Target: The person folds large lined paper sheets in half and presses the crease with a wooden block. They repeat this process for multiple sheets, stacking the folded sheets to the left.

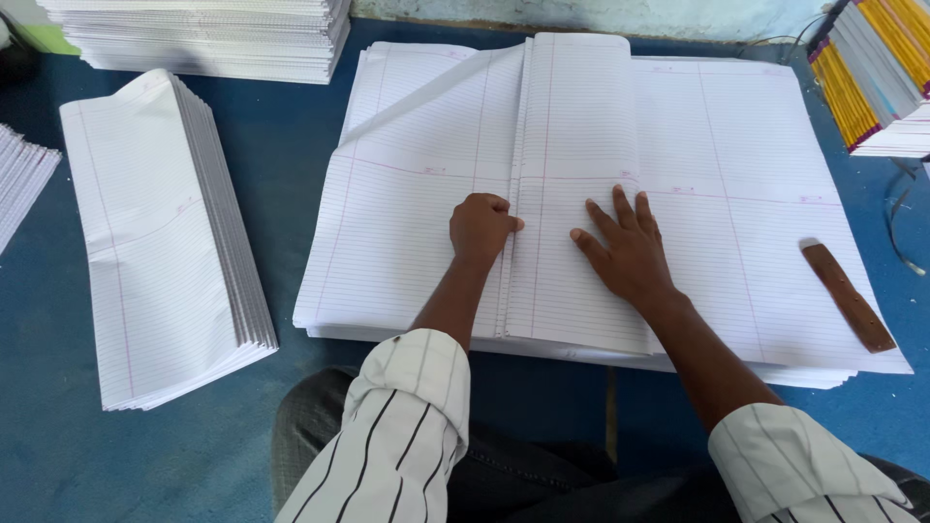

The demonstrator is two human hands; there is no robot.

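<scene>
Left hand (481, 227): fist closed, knuckles pressing the fold edge (511, 252).
Right hand (625, 250): open, flat on the folded sheet (581, 184), just right of the edge.
Fold edge: long axis near-to-far, between both hands.
Ruled paper stack (756, 184): underneath.
Wooden stick (849, 296): near right.

Left hand (481, 227) fist, right hand (625, 248) flat on folded ruled sheet (572, 174)

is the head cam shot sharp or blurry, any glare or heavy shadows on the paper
Head view: sharp on both hands and the ruled sheets, whose lines read clearly; light is soft and even, no glare on the paper; only faint shadows under the left hand, the right hand and the brown wooden strip; slight wide-angle bending at the edges.
</scene>
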